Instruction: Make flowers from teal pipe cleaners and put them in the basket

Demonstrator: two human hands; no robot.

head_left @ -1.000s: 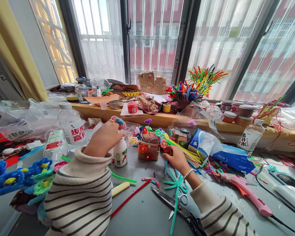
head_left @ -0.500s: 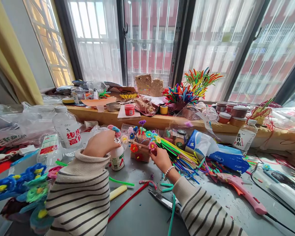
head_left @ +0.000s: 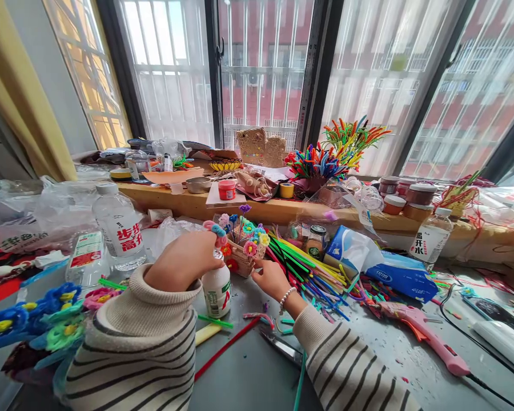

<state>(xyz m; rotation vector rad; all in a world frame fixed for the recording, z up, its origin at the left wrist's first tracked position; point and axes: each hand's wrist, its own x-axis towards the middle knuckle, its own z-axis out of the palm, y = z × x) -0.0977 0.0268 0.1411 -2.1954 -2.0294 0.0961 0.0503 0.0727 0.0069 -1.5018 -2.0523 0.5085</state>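
My left hand (head_left: 184,260), its fingers mostly hidden behind its own back, is closed at the neck of a small white bottle (head_left: 217,292). Just above the hand shows a pink and blue fuzzy pipe-cleaner piece (head_left: 215,230). Right of the bottle stands a small woven basket (head_left: 243,264), filled with colourful pipe-cleaner flowers (head_left: 251,248). The thumb and fingers of my right hand (head_left: 273,281) are closed on the basket's lower right corner. Pliers (head_left: 282,347) lie below that hand, beside a red pipe cleaner (head_left: 227,348).
Loose pipe cleaners (head_left: 312,268) are heaped right of the basket. A pink glue gun (head_left: 424,331) with its cord lies at right, below a blue tissue pack (head_left: 405,274). At left are a large water bottle (head_left: 122,231) and blue pipe-cleaner flowers (head_left: 8,325). A cluttered wooden sill (head_left: 265,211) runs behind.
My left hand and the white bottle have moved right, closer to the basket. The basket has turned and sits slightly left. My right hand has shifted from a pink flower down to the basket's corner.
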